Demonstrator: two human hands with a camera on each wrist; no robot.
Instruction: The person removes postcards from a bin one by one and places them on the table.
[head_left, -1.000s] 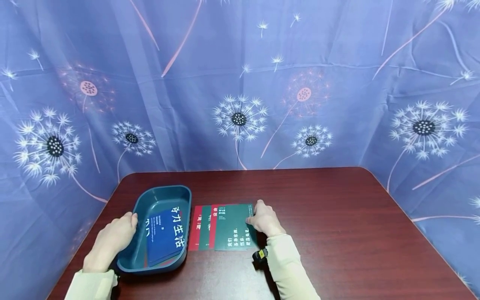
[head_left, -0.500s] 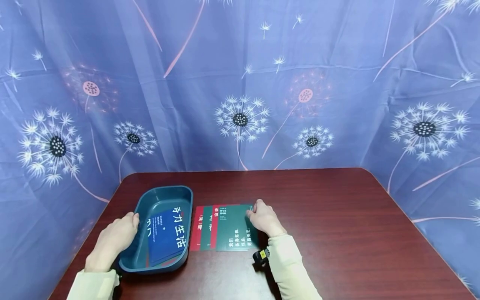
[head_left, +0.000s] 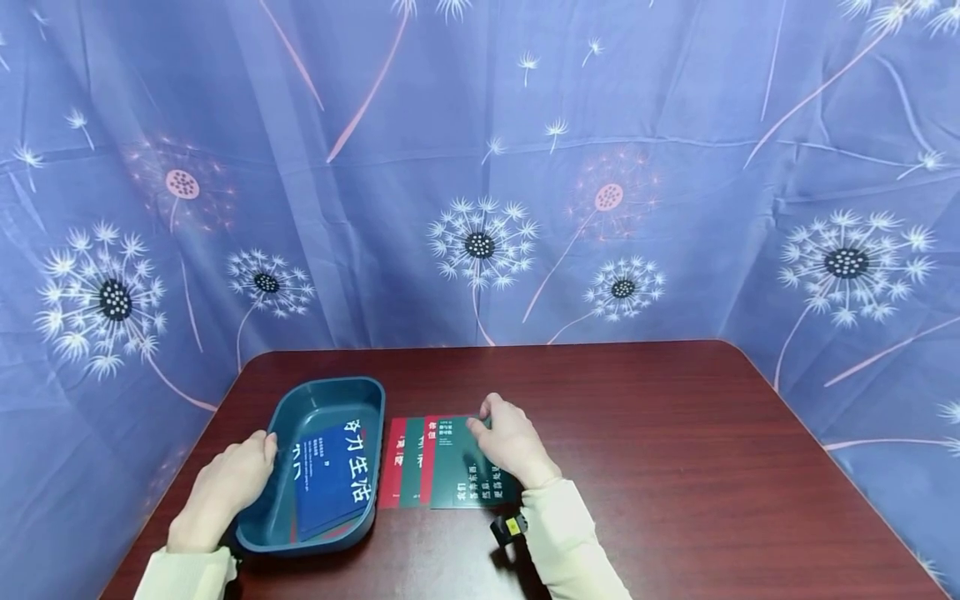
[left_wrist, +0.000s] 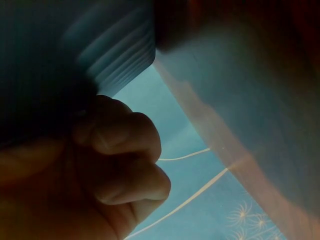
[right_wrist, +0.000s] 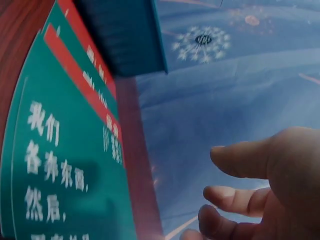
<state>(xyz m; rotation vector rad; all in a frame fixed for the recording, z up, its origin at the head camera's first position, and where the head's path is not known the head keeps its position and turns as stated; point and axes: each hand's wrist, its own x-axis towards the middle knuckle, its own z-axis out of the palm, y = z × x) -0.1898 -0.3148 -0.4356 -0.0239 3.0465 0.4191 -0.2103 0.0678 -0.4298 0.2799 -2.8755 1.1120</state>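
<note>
Right hand (head_left: 517, 442) brought inward over the green card (head_left: 456, 457), nothing held

In the head view, the right hand has been shifted a little leftward since half a second ago; its fingertips, seen then by the card's right edge, are now held over its far part. The green card itself has not been visibly displaced: it is laid on the table (head_left: 675, 442), overlapping a red card (head_left: 427, 479), with a second green card (head_left: 412, 483) and another red card (head_left: 393, 475) fanned toward the tray (head_left: 317, 408). From this, the row can be judged as not yet lifted. A blue card (head_left: 330, 487) is contained in the tray, whose left rim is gripped by the left hand (head_left: 231, 479), as before.

In the left wrist view, curled fingers are seen against the tray's ribbed, dark side; the exact hold of the thumb is lost in shadow.

In the right wrist view, thumb and fingers are spread apart, and no card is pinched between them. The green card is seen lying flat beside the hand, with another edge showing beneath it. The patterned curtain (right_wrist: 200, 105) is seen behind.
</note>
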